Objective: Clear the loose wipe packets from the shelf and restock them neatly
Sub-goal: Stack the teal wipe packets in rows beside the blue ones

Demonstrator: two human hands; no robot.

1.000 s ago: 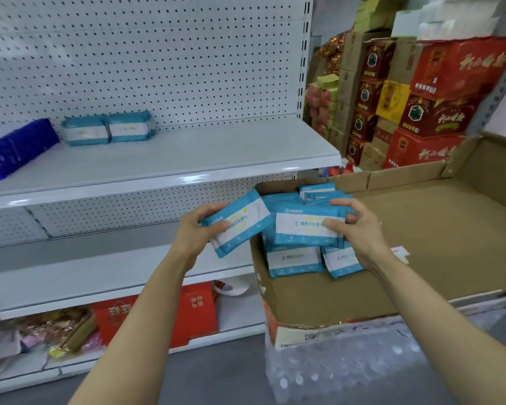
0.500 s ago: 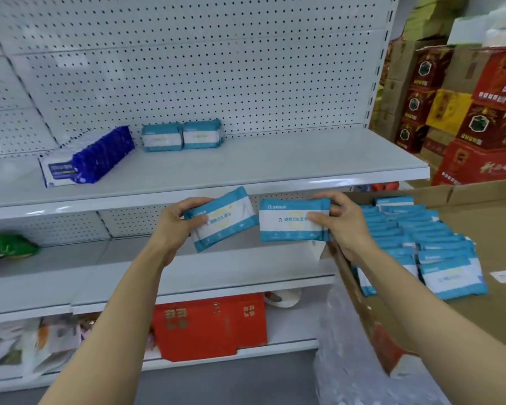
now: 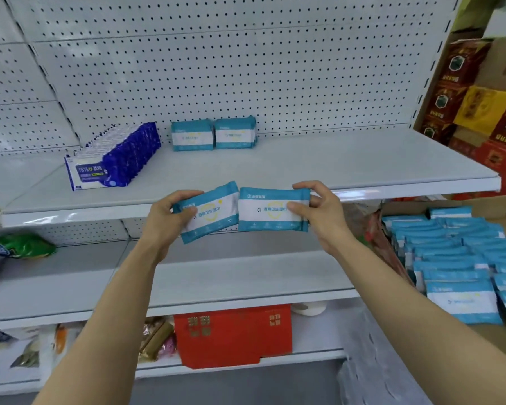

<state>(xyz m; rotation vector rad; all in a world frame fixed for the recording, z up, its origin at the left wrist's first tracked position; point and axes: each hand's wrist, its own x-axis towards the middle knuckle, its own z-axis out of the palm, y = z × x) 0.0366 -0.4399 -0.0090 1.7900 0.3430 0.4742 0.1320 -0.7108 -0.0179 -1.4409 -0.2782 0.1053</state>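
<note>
Wipe packets going up: left hand (image 3: 170,217) gripping tilted packet (image 3: 209,213), right hand (image 3: 319,211) pinching level packet (image 3: 273,210). Restocking step; next, probably setting both beside shelved pair (image 3: 214,134) on shelf (image 3: 333,165).

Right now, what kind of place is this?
Most likely a small shop aisle during restocking: white pegboard-backed shelving with wipe packets faced up at the back, stacked red gift cartons on the right, and an open cardboard box of more packets.
</note>
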